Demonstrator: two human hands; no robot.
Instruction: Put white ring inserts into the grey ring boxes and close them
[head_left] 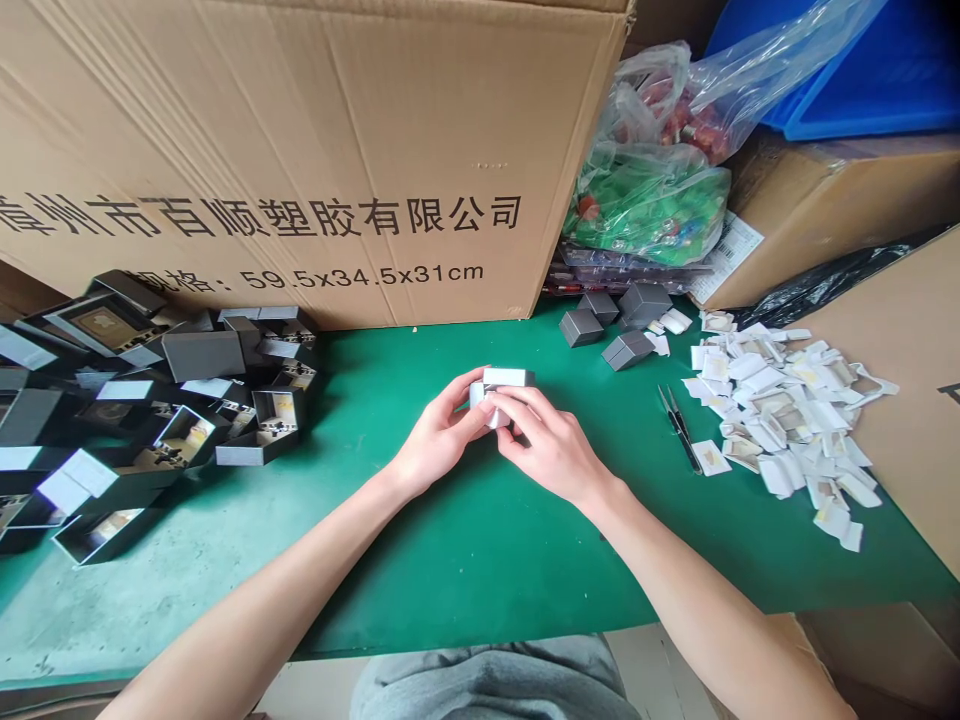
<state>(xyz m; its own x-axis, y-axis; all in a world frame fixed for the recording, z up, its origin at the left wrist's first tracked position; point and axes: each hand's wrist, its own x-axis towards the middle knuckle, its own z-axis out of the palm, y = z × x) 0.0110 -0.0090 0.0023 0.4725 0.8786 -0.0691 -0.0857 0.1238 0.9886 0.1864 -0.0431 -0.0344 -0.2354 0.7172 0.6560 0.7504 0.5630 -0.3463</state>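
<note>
L hand point(442, 425) & R hand point(544, 445) gripping small grey-white box point(501, 392), fingers closed round it, centre of green mat point(480, 560) | open dark boxes point(255, 435) w/ pale card inserts point(275, 408) sitting left | clear plastic bag point(652, 110) holding green & red items point(645, 215) upper right

Rear: we see a large corrugated carton point(300, 130) standing against the bench, printed in black with Chinese characters and "59.5x34.5x31cm".
Rear right: we note clear plastic bags point(645, 200) of red and green goods, below a blue plastic crate point(862, 80).
Right: we find a brown carton point(832, 220), a black plastic bag point(825, 285) and an upright cardboard sheet point(907, 400).
Bench: we observe a green mat point(480, 560), worn pale toward the left.
Below: we see pale cardboard point(660, 670) beneath the bench edge.
Light: soft and even, casting faint shadows.
</note>
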